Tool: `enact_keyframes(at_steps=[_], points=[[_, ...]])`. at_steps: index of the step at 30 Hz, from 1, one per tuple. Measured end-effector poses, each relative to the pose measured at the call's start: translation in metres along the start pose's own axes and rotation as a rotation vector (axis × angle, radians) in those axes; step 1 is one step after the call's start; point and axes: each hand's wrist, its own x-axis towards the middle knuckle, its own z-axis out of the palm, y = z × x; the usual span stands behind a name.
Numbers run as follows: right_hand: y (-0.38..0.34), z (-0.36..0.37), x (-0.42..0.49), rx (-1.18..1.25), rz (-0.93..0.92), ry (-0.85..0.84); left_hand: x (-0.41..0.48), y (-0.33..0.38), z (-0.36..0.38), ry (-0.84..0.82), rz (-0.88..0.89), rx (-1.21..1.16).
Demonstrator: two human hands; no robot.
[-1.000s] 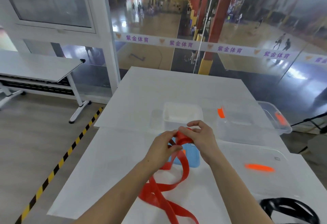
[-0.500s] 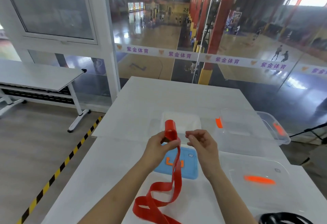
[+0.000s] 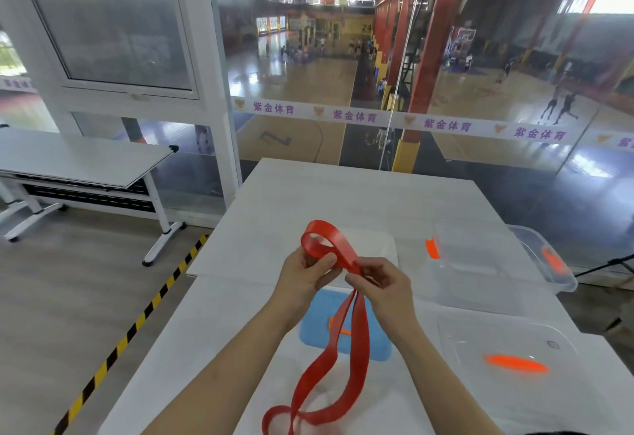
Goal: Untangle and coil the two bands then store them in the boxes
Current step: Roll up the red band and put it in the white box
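Note:
A flat red band (image 3: 346, 345) hangs from both hands above the white table (image 3: 308, 194). My left hand (image 3: 305, 280) pinches a small loop of it that stands up over the fingers. My right hand (image 3: 384, 287) grips the band just right of that loop, fingers closed on it. Two strands fall from the hands and end in loose curves on the table near the bottom edge. A clear box (image 3: 507, 266) with orange clips stands to the right, and a white box (image 3: 374, 246) lies behind the hands. The second band is almost out of view at the bottom right corner.
A blue lid (image 3: 315, 324) lies under the hanging strands. A clear lid (image 3: 514, 376) with an orange handle lies at the right front. A glass wall runs behind the table. Another white table (image 3: 79, 160) stands at the left, beyond yellow-black floor tape (image 3: 137, 324).
The hands have risen and the loop in my left hand has grown wider. My right hand, apart from the band half a second ago, now grips it beside the loop.

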Motion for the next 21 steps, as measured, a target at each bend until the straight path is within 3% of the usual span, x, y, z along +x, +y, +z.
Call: enact_keyframes(at_steps=[3, 7, 9, 13, 17, 21], points=[[-0.012, -0.002, 0.016, 0.026, -0.030, 0.003, 0.002, 0.015, -0.012, 0.147, 0.015, 0.206], [-0.025, -0.008, 0.034, -0.077, -0.075, -0.109, 0.003, 0.033, -0.025, 0.307, 0.341, 0.603], [-0.029, -0.009, 0.039, -0.116, -0.096, -0.149, 0.005, 0.038, -0.025, 0.226, 0.404, 0.782], [-0.036, -0.010, 0.042, -0.236, -0.159, -0.241, 0.005, 0.042, -0.014, -0.022, 0.325, 0.865], [-0.039, -0.013, 0.043, -0.379, -0.248, -0.294, 0.008, 0.042, -0.011, -0.063, 0.284, 1.150], [-0.047, -0.015, 0.040, -0.420, -0.260, -0.368, 0.008, 0.040, -0.012, -0.154, 0.182, 0.983]])
